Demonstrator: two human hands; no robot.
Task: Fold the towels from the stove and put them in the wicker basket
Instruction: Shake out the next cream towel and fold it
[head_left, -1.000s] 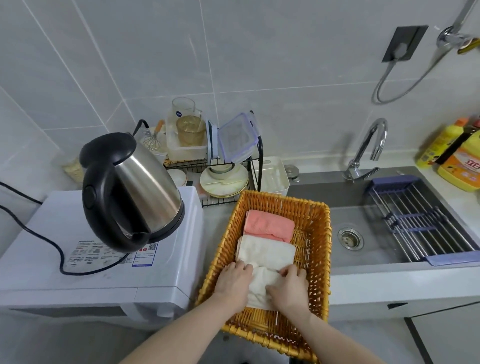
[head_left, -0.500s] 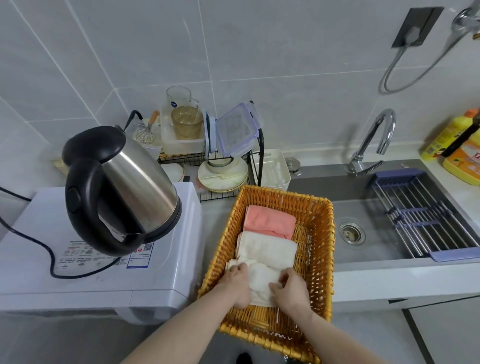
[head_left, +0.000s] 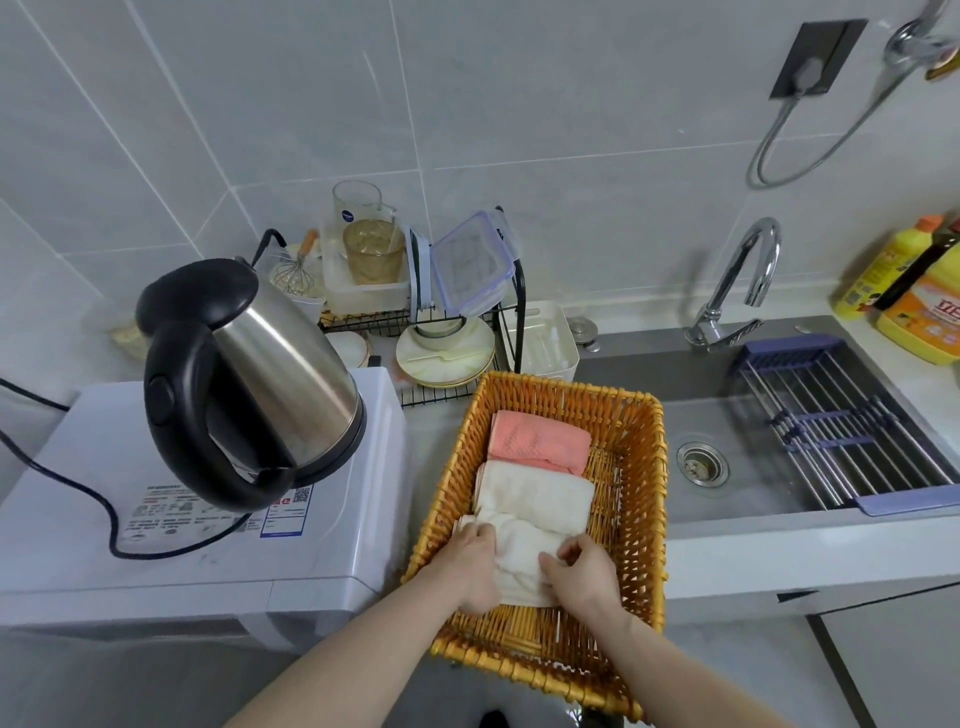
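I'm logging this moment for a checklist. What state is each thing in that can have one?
Orange wicker basket: holds three towels in a row.
Pink folded towel: lying at the far end.
Cream folded towel: lying in the middle.
Near cream towel: gripped by both hands.
Left hand: gripping it.
Right hand: gripping it.
Steel kettle with black lid: lid closed.
Chrome tap: no water running.

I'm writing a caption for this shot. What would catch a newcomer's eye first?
The orange-yellow wicker basket in the centre, holding a folded pink towel and a folded cream towel. The left hand and right hand grip a third cream towel. Left stands a steel kettle with black handle.
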